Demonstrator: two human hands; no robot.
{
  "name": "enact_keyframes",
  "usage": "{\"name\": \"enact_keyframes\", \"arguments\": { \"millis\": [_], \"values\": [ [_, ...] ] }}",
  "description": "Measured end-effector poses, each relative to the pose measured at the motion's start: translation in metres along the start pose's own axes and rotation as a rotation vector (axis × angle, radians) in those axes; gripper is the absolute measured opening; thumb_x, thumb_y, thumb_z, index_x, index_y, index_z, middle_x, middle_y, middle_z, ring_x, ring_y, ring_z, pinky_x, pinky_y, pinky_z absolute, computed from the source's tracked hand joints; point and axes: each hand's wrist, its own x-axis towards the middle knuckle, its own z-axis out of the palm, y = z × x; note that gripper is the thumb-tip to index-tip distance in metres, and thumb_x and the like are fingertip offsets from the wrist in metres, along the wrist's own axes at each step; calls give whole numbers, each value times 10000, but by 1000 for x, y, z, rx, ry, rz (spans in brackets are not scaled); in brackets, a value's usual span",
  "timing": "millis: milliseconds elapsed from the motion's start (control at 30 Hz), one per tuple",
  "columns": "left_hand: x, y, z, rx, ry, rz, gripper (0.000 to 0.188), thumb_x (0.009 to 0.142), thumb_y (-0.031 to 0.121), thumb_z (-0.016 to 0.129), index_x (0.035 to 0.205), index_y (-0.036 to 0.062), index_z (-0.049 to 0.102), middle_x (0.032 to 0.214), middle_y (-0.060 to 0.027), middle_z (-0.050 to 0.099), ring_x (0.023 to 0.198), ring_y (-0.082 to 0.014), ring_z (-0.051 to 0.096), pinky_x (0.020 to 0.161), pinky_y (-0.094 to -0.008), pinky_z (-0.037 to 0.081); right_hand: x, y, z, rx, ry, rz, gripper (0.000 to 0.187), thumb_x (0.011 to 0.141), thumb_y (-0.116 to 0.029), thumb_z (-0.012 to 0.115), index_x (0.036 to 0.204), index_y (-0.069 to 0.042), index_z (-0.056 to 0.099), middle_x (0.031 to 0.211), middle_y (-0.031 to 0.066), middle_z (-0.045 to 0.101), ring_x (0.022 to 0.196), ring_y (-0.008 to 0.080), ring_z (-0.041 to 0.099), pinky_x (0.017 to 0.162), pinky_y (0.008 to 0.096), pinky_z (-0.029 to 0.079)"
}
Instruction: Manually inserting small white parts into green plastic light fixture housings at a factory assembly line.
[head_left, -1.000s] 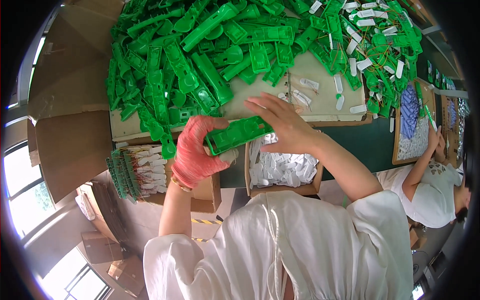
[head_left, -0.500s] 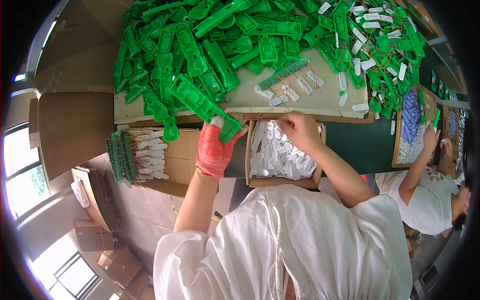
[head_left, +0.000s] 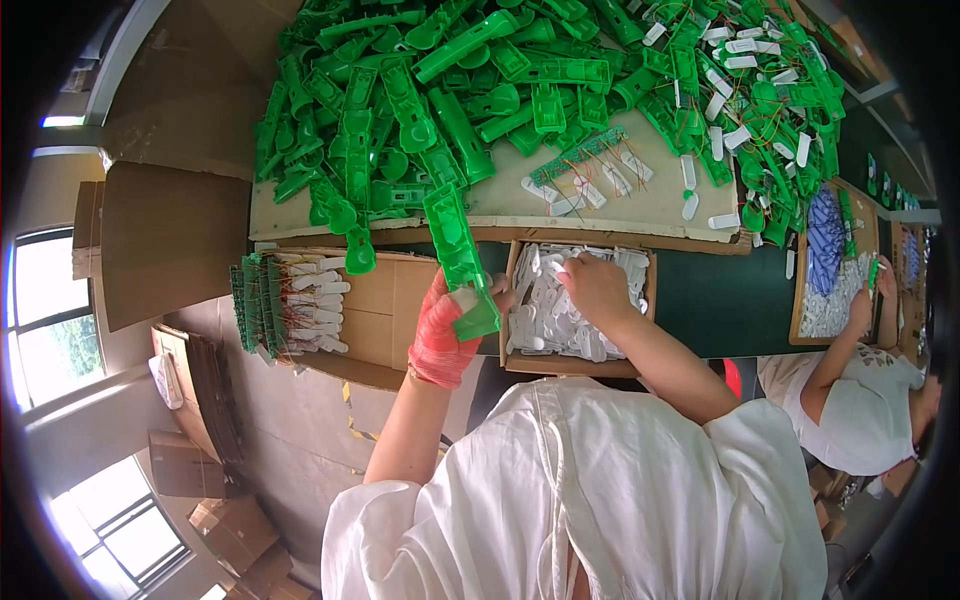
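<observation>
My left hand point(head_left: 440, 335), in a red glove with bare fingertips, is closed round the lower end of a long green plastic shell point(head_left: 453, 238). The shell's hollow, ribbed side shows, and its upper end points away toward the pile. My right hand point(head_left: 600, 290) is bare and reaches into a cardboard box point(head_left: 568, 366) of small white plastic pieces point(head_left: 545, 318). Its fingers are curled together among the pieces at the box's far side; whatever they pinch is hidden.
A heap of green shells point(head_left: 460, 130) covers the cardboard-topped bench. Wired circuit boards point(head_left: 575, 160) lie before it, and more fill an open carton point(head_left: 385, 315) at left. Shells with wired white parts point(head_left: 760, 90) pile up at right. A co-worker point(head_left: 850, 400) sits at far right.
My left hand has come nearer, and the green shell has swung to a steeper angle. My right hand has dropped from above the box's far edge down among the white pieces.
</observation>
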Motion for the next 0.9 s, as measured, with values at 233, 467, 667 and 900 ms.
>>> {"name": "enact_keyframes", "arguments": {
  "millis": [233, 467, 667, 900],
  "values": [
    [4, -10, -3, 84, -30, 92, 537, 686, -5, 565, 1194, 120, 441, 1138, -67, 507, 911, -215, 557, 762, -363, 493, -13, -16, -69, 1292, -168, 350, 113, 785, -93, 661, 812, 3, 606, 737, 42, 621, 614, 87, 578, 519, 198, 447],
    [-1, -28, 62, 771, -148, 39, 824, 655, -95, 522, 1391, 80, 194, 1087, -48, 493, 901, -129, 512, 738, -248, 458, -21, -44, -98, 1253, -54, 149, 105, 800, -73, 645, 820, 6, 578, 736, 42, 625, 611, 63, 575, 528, 194, 458],
    [4, -22, 67, 733, -182, -31, 911, 628, -55, 602, 1403, 85, 144, 1128, -51, 460, 975, -137, 490, 814, -259, 444, -23, -48, -129, 1346, 56, 132, 123, 785, -83, 663, 743, 4, 587, 650, 19, 598, 563, 37, 520, 489, 180, 393],
    [9, -18, 80, 1217, -215, 14, 900, 663, 44, 675, 1391, 41, 147, 1174, -113, 460, 1023, -201, 512, 851, -294, 437, -19, -46, -130, 1241, -64, 156, 126, 782, -76, 664, 735, 12, 589, 636, 12, 591, 560, 20, 497, 483, 176, 387]
  ]
}}
